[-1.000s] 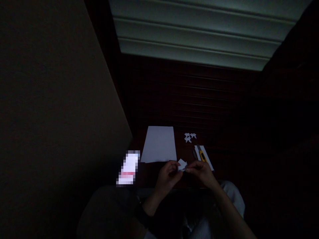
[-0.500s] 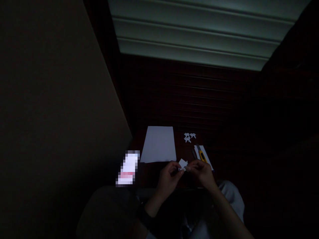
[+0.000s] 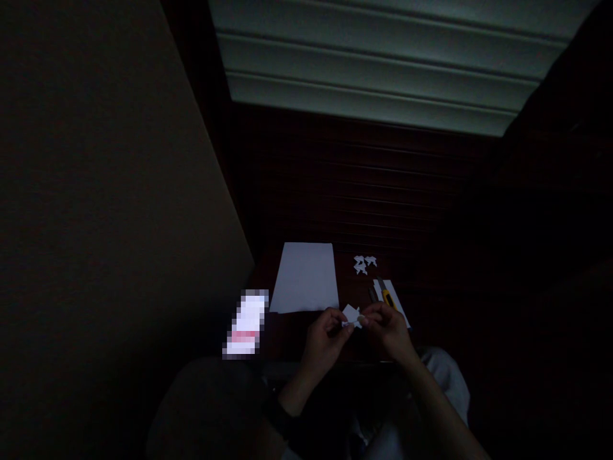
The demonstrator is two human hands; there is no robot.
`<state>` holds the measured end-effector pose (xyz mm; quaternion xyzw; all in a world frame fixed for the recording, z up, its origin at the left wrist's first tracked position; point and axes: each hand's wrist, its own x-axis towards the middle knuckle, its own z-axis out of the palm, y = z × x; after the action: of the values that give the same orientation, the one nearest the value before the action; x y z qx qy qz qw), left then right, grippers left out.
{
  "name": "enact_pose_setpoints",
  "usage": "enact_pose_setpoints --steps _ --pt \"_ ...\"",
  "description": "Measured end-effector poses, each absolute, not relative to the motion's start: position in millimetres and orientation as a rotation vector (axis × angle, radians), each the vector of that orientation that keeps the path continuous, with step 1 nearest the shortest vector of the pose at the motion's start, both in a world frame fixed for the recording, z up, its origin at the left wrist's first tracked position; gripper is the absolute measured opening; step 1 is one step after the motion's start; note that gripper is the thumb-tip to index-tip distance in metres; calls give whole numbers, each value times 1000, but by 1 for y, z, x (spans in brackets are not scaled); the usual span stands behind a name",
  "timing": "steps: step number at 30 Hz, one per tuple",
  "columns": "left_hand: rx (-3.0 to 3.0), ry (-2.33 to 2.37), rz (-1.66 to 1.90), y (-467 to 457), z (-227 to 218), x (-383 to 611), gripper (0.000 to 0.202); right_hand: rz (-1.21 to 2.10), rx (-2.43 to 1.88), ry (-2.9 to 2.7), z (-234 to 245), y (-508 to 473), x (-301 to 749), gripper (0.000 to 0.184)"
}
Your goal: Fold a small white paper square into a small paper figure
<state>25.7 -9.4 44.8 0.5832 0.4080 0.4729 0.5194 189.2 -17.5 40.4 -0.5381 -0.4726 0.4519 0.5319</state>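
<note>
The scene is very dark. A small folded piece of white paper [image 3: 350,315] is pinched between both my hands just above the near edge of a dark table [image 3: 297,332]. My left hand [image 3: 326,340] grips its left side with curled fingers. My right hand [image 3: 387,329] pinches its right side with fingertips together. Just behind the hands lies a white sheet of paper [image 3: 305,276] flat on the table.
Several small folded paper pieces [image 3: 364,263] sit at the back right. A yellow utility knife [image 3: 389,299] and a dark pen lie on a paper strip [image 3: 398,305] right of my hands. A lit screen [image 3: 246,322] glows at the left. A wall stands close on the left.
Both hands have shifted slightly while working the small paper; the right hand's fingertips have moved closer in to the left hand. Nothing on the table has moved.
</note>
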Motion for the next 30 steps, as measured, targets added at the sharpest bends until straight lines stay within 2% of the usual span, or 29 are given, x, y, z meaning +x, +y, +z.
enact_pose_setpoints --steps 9,18,30 --pt "1389 1017 1178 -7 43 26 14 1195 -1221 -1177 49 -18 192 28" --pt "1420 993 1163 -5 44 23 13 946 -1422 -1426 54 -16 199 14" --pt "1556 1162 1122 -8 39 26 18 990 -1414 -1407 52 -12 200 15"
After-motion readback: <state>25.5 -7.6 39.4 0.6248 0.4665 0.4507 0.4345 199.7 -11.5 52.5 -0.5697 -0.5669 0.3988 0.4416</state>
